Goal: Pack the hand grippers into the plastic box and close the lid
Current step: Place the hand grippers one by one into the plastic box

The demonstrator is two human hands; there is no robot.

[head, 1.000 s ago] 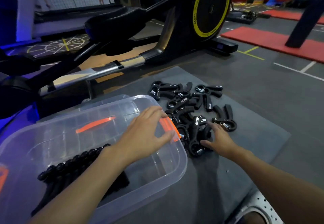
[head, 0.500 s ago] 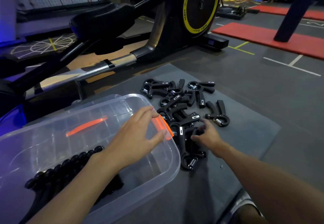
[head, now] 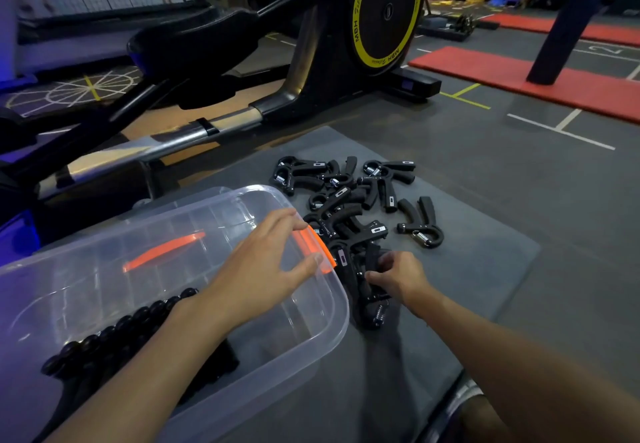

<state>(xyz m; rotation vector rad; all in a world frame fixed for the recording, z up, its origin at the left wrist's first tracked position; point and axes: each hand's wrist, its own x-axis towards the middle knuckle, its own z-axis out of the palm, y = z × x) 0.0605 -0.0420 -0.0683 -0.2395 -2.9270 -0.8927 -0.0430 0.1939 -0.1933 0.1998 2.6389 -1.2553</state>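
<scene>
Head view: black, steel-sprung grippers (head: 349,196) lie heaped on the mat (head: 485,262) beside the clear box (head: 337,328). Right hand (head: 398,276) grasps one gripper (head: 371,259); left hand (head: 263,269), fingers straight, is over the box's end.

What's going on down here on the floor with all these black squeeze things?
A person is packing hand grippers into a clear plastic box. The left hand rests open at the box's end by its orange latch; the right hand grips one hand gripper at the near edge of the pile on the grey mat. A row of grippers already lies in the box, which has no lid on.
</scene>
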